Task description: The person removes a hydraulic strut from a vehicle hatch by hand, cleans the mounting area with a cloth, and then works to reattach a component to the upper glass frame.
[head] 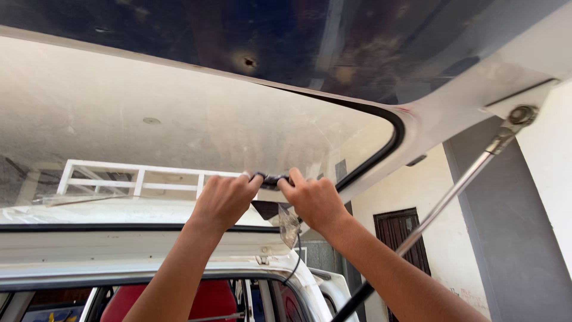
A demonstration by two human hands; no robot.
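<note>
Overhead, hands (271,200) apparently gripping trim (271,179)

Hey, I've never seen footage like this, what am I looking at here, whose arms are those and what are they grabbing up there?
This is one picture from a camera worn on a person's head, tilted upward. The two bare arms are that person's own. Above them is the raised rear hatch of a white vehicle, its glass letting the ceiling show through, with a black rubber seal along its edge. A metal support strut holds the hatch up on the right. The left hand and right hand are both closed on a small dark part at the glass, with a thin black wire hanging below it. Further down you see the vehicle's white body and red seats.
</note>
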